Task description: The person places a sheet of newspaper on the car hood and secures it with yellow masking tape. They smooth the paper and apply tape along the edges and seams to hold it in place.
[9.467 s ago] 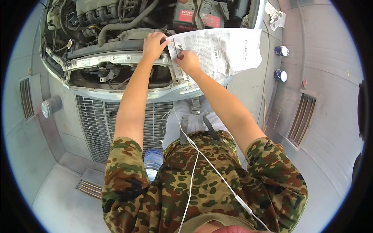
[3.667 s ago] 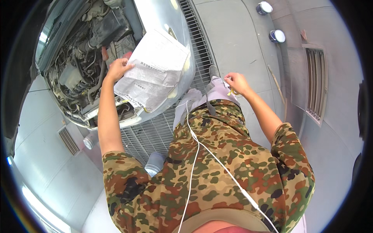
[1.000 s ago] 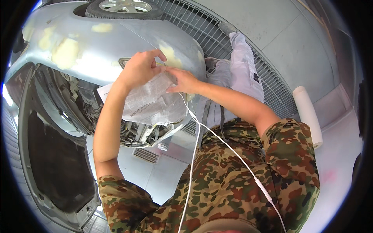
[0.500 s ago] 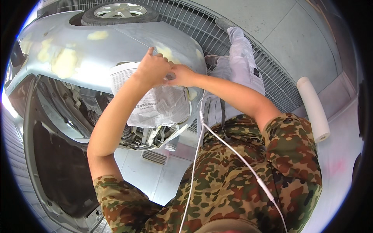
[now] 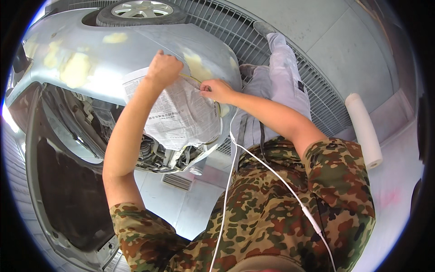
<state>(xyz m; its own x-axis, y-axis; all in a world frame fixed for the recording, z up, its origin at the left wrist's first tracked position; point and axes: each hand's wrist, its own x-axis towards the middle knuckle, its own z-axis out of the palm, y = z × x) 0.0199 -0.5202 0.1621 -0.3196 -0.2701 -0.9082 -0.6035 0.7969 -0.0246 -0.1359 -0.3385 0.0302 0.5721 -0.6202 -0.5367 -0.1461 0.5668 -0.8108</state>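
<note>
A sheet of newspaper (image 5: pixel 186 113) covers the headlight area at the front corner of a silver-grey car (image 5: pixel 149 43). Along its upper edge runs a narrow strip of yellow masking tape (image 5: pixel 190 78), spanning from one hand to the other. My left hand (image 5: pixel 165 69) is closed at the left end of this strip, over the paper's top edge, its fingertips partly hidden. At the other end, my right hand (image 5: pixel 217 90) pinches with thumb and fingers by the paper's right upper edge. Whether a tape roll sits in either hand is hidden.
Yellowish filler patches (image 5: pixel 76 70) mark the car body. The raised hood (image 5: pixel 68 199) stands at left beside the exposed engine bay (image 5: pixel 86 118). A metal floor grating (image 5: pixel 226 27) runs past the wheel (image 5: pixel 141 11). A white roll (image 5: pixel 364 130) is at right; a white cable (image 5: pixel 272 177) hangs across my shirt.
My hands have moved apart, the left one up and leftward, the right one slightly to the right. The yellow tape strip and more of the newspaper now show between them.
</note>
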